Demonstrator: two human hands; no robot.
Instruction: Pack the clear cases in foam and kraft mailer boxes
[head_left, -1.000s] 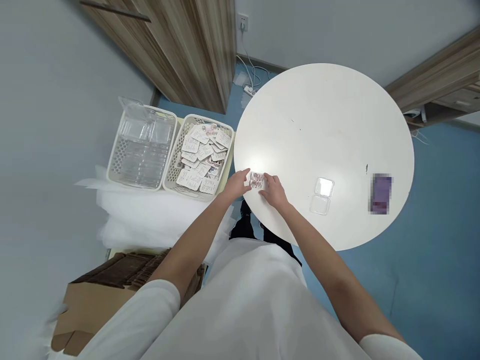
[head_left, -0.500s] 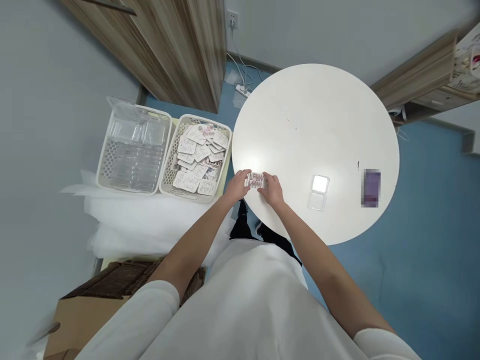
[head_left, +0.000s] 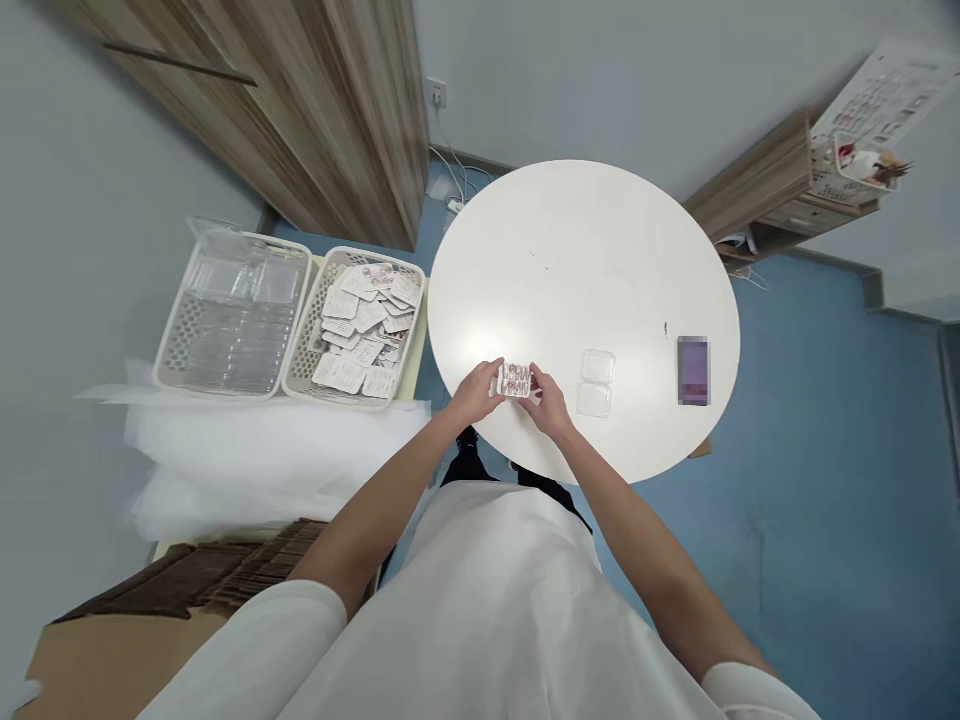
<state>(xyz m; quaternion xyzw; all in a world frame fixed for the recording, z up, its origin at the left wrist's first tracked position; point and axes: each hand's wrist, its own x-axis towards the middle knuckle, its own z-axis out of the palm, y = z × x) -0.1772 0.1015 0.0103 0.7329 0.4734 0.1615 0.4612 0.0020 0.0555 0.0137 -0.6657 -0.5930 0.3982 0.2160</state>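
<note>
Between my two hands is a small white card (head_left: 514, 380) with rows of reddish-brown pieces on it, above the near left edge of the round white table (head_left: 600, 240). My left hand (head_left: 478, 390) grips its left edge, the fingers pinched on it. On the opposite edge, my right hand (head_left: 547, 402) holds it with thumb and fingers. To the right of my hands, an open clear plastic case (head_left: 597, 382) lies on the table, its two halves spread flat.
A blurred purple item (head_left: 694, 371) lies on the table's right side. At left stand a white basket of clear cases (head_left: 162, 330) and a white basket of cards (head_left: 295, 365). White wrapping (head_left: 255, 440) and cardboard (head_left: 127, 650) are nearer me.
The view has shifted, so the table and baskets appear farther left. Both hands still hold the card, which now looks tilted up to face the camera more.
</note>
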